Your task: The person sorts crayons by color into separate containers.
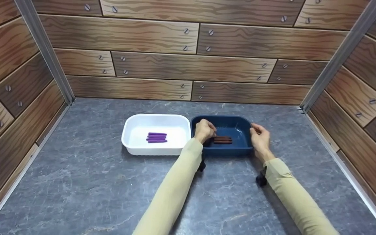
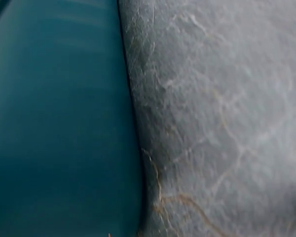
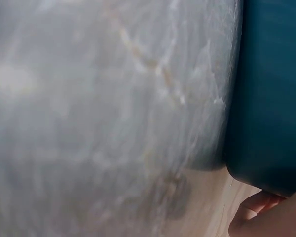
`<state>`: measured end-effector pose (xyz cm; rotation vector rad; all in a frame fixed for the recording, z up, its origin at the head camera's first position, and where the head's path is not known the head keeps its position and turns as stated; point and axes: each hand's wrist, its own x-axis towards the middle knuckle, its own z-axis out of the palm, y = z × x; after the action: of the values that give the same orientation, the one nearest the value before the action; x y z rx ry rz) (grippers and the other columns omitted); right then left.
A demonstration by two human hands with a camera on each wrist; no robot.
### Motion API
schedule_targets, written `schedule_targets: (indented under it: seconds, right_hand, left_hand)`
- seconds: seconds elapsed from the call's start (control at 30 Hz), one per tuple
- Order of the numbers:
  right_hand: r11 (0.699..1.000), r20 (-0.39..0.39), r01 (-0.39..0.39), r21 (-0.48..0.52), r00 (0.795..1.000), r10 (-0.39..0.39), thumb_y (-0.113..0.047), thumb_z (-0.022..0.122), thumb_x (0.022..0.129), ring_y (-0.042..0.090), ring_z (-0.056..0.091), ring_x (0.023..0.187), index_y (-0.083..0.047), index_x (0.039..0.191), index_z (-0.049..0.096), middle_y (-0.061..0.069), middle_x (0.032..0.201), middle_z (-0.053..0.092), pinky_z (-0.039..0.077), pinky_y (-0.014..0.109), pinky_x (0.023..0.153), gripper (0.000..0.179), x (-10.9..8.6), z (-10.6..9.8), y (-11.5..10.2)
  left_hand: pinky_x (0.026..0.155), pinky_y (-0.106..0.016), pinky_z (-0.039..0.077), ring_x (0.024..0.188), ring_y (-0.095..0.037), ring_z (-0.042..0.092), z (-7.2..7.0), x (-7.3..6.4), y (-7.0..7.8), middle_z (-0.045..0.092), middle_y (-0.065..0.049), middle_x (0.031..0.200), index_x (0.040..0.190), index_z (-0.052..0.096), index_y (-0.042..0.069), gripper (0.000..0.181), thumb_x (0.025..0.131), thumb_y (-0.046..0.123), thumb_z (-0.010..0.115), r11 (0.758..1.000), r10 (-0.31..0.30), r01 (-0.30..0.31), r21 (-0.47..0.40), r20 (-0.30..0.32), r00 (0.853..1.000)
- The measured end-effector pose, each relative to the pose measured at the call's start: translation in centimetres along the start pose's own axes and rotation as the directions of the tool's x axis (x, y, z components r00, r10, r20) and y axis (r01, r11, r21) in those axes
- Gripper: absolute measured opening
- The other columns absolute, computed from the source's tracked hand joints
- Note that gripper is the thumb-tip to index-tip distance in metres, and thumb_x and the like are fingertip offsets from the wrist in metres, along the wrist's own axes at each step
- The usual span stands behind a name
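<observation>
A dark blue tray [image 1: 222, 151] stands on the table with short brown sticks [image 1: 223, 142] lying side by side in it. My left hand [image 1: 205, 131] is over the tray's left part, fingers bent, fingertips right at the left ends of these sticks; I cannot tell whether it pinches one. At the opposite end, my right hand [image 1: 261, 138] holds the tray's right rim between thumb and fingers. In the right wrist view, curled fingers [image 3: 254, 210] show beside the blue wall. The left wrist view has only the tray's outer wall [image 2: 59, 118] and tabletop.
Close against the blue tray's left side stands a white tray [image 1: 157, 151], with several short purple sticks [image 1: 157, 137] in it. Wood-patterned walls [image 1: 188, 65] enclose the grey marbled table [image 1: 86, 182] at the back and both sides.
</observation>
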<state>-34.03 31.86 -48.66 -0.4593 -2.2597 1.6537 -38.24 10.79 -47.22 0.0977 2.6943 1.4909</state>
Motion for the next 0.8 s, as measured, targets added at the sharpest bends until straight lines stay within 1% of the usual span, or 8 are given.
schedule_targets:
  seconds: [0.17,0.33,0.43,0.5,0.57,0.63,0.7,0.8]
  right_hand:
    - [1.000,0.001,0.004,-0.001,1.000,-0.004,-0.011,0.046,0.102,0.017,0.050,0.105,-0.001,0.138,0.053,0.018,0.131,0.055,0.041,0.019,0.083,0.038,0.1,0.2,0.0]
    - [1.000,-0.002,0.010,-0.021,1.000,-0.010,-0.012,0.046,0.102,0.018,0.050,0.107,-0.002,0.139,0.053,0.018,0.131,0.055,0.041,0.019,0.083,0.038,0.3,0.1,0.0]
    - [0.999,-0.002,0.016,-0.043,1.000,-0.016,-0.013,0.046,0.103,0.021,0.051,0.111,-0.002,0.139,0.053,0.018,0.132,0.055,0.041,0.022,0.085,0.039,0.3,-0.2,-0.1]
    - [0.998,-0.010,0.015,-0.062,1.000,-0.015,-0.015,0.046,0.103,0.023,0.052,0.114,-0.003,0.140,0.053,0.018,0.132,0.055,0.042,0.025,0.088,0.039,0.3,-0.4,0.0]
    - [0.995,-0.022,0.010,-0.095,1.000,-0.012,-0.016,0.046,0.103,0.025,0.052,0.117,-0.004,0.140,0.053,0.017,0.133,0.055,0.042,0.028,0.091,0.039,0.3,-0.7,0.0]
    - [0.991,-0.029,0.014,-0.130,0.999,-0.018,-0.017,0.046,0.103,0.027,0.053,0.119,-0.005,0.141,0.053,0.017,0.134,0.056,0.043,0.032,0.094,0.040,0.2,-1.0,0.0]
    - [0.984,-0.030,0.035,-0.174,0.999,-0.041,-0.019,0.047,0.103,0.028,0.054,0.121,-0.006,0.141,0.053,0.016,0.134,0.057,0.044,0.035,0.097,0.040,0.2,-1.3,-0.1]
    - [0.963,-0.034,0.104,-0.250,0.993,-0.116,-0.022,0.049,0.102,0.030,0.057,0.118,-0.004,0.139,0.054,0.018,0.131,0.060,0.045,0.040,0.099,0.041,0.1,-1.5,-0.3]
  left_hand:
    - [0.077,-0.025,0.054,0.084,-0.016,0.070,-0.4,0.1,0.0,0.076,-0.003,0.079,0.085,0.079,0.006,0.017,0.073,-0.005,0.074,1.000,0.012,-0.012,-0.002,-0.007,1.000]
    - [0.073,-0.025,0.054,0.080,-0.016,0.069,-1.4,-0.1,0.5,0.076,-0.005,0.086,0.087,0.079,0.006,0.016,0.075,-0.003,0.074,0.999,0.041,-0.041,-0.037,0.004,0.999]
    - [0.068,-0.024,0.053,0.074,-0.013,0.066,-2.0,-0.4,1.1,0.075,-0.004,0.087,0.087,0.079,0.007,0.013,0.077,0.000,0.076,0.995,0.044,-0.043,-0.087,0.003,0.999]
    - [0.066,-0.022,0.052,0.070,-0.010,0.065,-2.3,-0.7,1.4,0.075,-0.002,0.083,0.087,0.078,0.007,0.010,0.078,0.002,0.076,0.991,0.056,-0.055,-0.119,0.005,0.998]
    - [0.064,-0.022,0.053,0.068,-0.008,0.065,-2.7,-1.1,1.6,0.074,-0.001,0.080,0.087,0.078,0.006,0.007,0.081,0.005,0.076,0.984,0.069,-0.064,-0.168,0.024,0.997]
    - [0.064,-0.022,0.053,0.067,-0.008,0.065,-3.1,-1.6,1.8,0.074,-0.001,0.079,0.088,0.078,0.006,0.006,0.082,0.008,0.076,0.977,0.099,-0.089,-0.195,0.041,0.994]
    - [0.064,-0.021,0.052,0.068,-0.008,0.064,-3.7,-2.2,2.0,0.074,0.000,0.079,0.087,0.078,0.007,0.007,0.084,0.014,0.076,0.975,0.147,-0.139,-0.173,0.035,0.988]
    - [0.066,-0.022,0.051,0.070,-0.009,0.063,-4.7,-3.0,1.8,0.075,-0.002,0.083,0.088,0.079,0.009,0.012,0.085,0.020,0.077,0.966,0.232,-0.229,-0.121,0.014,0.973]
